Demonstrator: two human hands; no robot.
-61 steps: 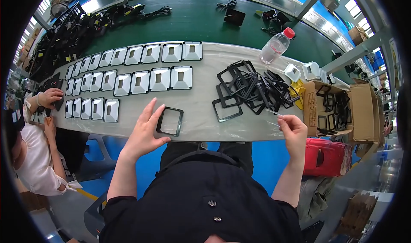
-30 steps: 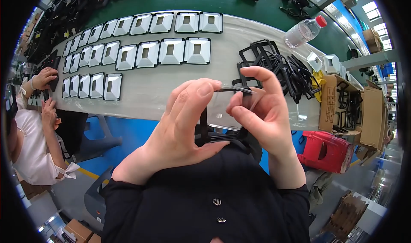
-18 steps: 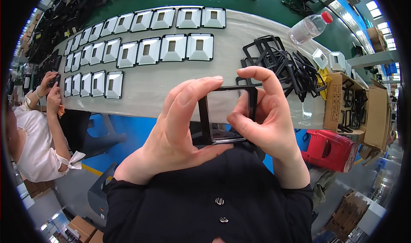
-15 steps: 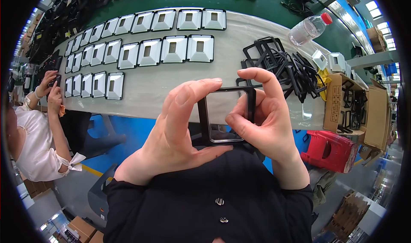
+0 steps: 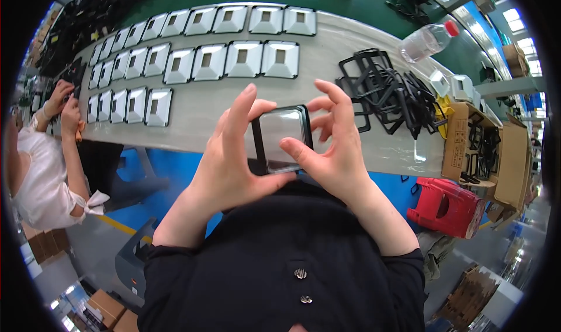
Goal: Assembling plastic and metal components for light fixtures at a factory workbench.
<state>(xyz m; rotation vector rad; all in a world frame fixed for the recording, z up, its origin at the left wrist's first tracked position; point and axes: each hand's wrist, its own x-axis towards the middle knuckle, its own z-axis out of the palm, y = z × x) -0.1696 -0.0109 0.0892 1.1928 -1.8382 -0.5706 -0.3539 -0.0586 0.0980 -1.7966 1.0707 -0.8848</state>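
A black rectangular frame with a clear pane (image 5: 274, 131) is held up in front of my chest, above the table's near edge. My left hand (image 5: 227, 159) grips its left side, thumb along the bottom edge and fingers at the top. Over the pane's face lies the thumb of my right hand (image 5: 336, 159). That hand's other fingers curl beside and behind the frame's right side, and their contact there is partly hidden. On the table to the right is a tangled pile of black rectangular frames (image 5: 388, 92).
Rows of white square housings with black rims (image 5: 244, 60) cover the table's left and middle. A water bottle (image 5: 425, 42) lies at the back right, near a cardboard box (image 5: 459, 136) of black frames. A red plastic stool (image 5: 447, 206) stands at right. A co-worker (image 5: 49, 180) works at left.
Both hands and the frame have shifted left and slightly up, and the frame has tilted. My right thumb still lies over the pane.
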